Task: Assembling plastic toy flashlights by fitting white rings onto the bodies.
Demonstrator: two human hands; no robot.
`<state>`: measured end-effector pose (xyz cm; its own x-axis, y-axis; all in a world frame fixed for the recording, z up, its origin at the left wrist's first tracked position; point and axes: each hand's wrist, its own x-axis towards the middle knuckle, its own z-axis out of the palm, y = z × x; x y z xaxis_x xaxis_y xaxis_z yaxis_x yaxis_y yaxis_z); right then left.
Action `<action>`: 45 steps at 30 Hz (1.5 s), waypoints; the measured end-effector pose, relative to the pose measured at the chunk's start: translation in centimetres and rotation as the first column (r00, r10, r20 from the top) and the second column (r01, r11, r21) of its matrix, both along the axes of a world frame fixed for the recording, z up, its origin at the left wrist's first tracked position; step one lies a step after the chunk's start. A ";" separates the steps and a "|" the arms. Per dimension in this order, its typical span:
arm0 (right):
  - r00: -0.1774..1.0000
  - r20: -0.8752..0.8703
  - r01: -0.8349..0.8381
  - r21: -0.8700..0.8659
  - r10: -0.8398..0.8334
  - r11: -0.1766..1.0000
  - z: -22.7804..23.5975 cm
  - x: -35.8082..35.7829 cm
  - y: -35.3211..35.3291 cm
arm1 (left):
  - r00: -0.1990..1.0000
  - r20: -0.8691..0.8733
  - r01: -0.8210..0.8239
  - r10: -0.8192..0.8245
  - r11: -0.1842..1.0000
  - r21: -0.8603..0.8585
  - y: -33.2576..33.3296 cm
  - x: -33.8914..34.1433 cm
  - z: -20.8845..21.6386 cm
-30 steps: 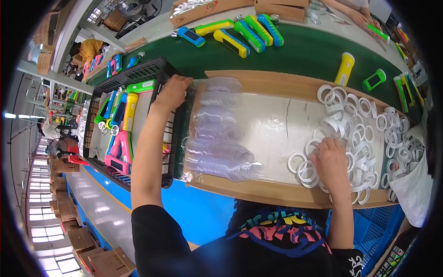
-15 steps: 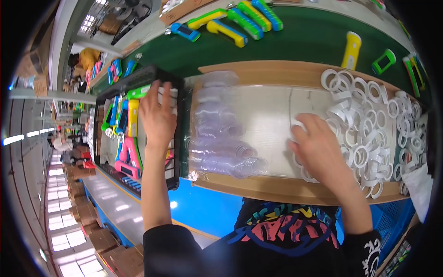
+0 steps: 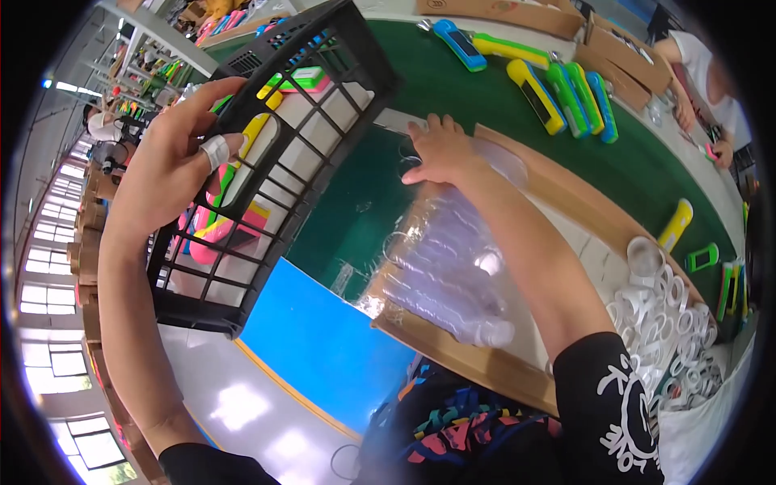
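My left hand [image 3: 166, 166], with white tape round its thumb, is closed on the rim of a black plastic crate [image 3: 279, 153]. The crate stands tilted at the left of the green table. Through its lattice show white dividers and colourful handheld devices, among them a pink one [image 3: 230, 234]. My right hand [image 3: 440, 153] is open, its fingers apart, over the green surface beside the crate and past the far end of rows of clear plastic rings [image 3: 453, 259]. These rings lie at the left end of a shallow cardboard tray [image 3: 453, 347].
White rings [image 3: 655, 299] are heaped at the tray's right end. Yellow, green and blue devices [image 3: 566, 97] lie across the far green table [image 3: 347, 210]. A co-worker's hand [image 3: 719, 153] is at the far right, near an open carton [image 3: 618, 61]. Blue flooring shows below the crate.
The crate has been raised and tilted by my left hand, which now grips its rim. My right hand has moved left from the white rings to beside the crate. The view has shifted.
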<state>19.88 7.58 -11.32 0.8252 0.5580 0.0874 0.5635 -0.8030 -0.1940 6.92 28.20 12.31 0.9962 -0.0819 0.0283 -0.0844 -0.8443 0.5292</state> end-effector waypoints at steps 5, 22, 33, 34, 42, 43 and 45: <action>0.972 -0.232 -0.041 -0.047 0.029 0.998 0.0 2.9 1.1 | 0.999 0.033 0.029 -0.034 0.990 0.138 -0.4 -0.6 -1.6; 0.952 -0.305 0.067 0.326 0.037 0.943 -1.6 8.5 -1.3 | 0.990 0.063 0.114 -0.127 0.977 0.182 -1.9 0.1 -7.5; 0.850 -0.481 0.085 0.529 0.216 0.844 7.0 -0.8 -12.9 | 0.995 0.019 0.090 -0.100 0.951 0.297 -2.8 -0.1 -13.2; 0.861 -0.470 0.075 0.499 0.196 0.863 5.9 -1.3 -14.3 | 0.994 0.041 0.082 -0.102 0.938 0.336 -3.2 0.3 -13.0; 0.989 0.138 -0.119 0.544 0.052 0.831 2.6 -4.2 -17.6 | 0.826 0.489 0.181 -0.280 0.954 0.240 -13.2 1.9 -11.2; 0.982 0.184 -0.128 0.522 0.036 0.843 4.0 -5.7 -18.1 | 0.859 0.408 0.246 -0.309 0.948 0.200 -13.9 1.9 -12.3; 0.997 -0.036 0.078 0.357 -0.069 0.931 7.1 -10.1 -19.6 | 0.838 0.337 0.381 -0.429 0.902 0.201 -16.2 2.4 -14.9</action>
<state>9.80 -12.02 -4.24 0.8668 0.4310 0.2510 0.4978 -0.7172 -0.4877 9.37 12.00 -2.54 0.7925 -0.5026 0.3455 -0.5993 -0.7468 0.2883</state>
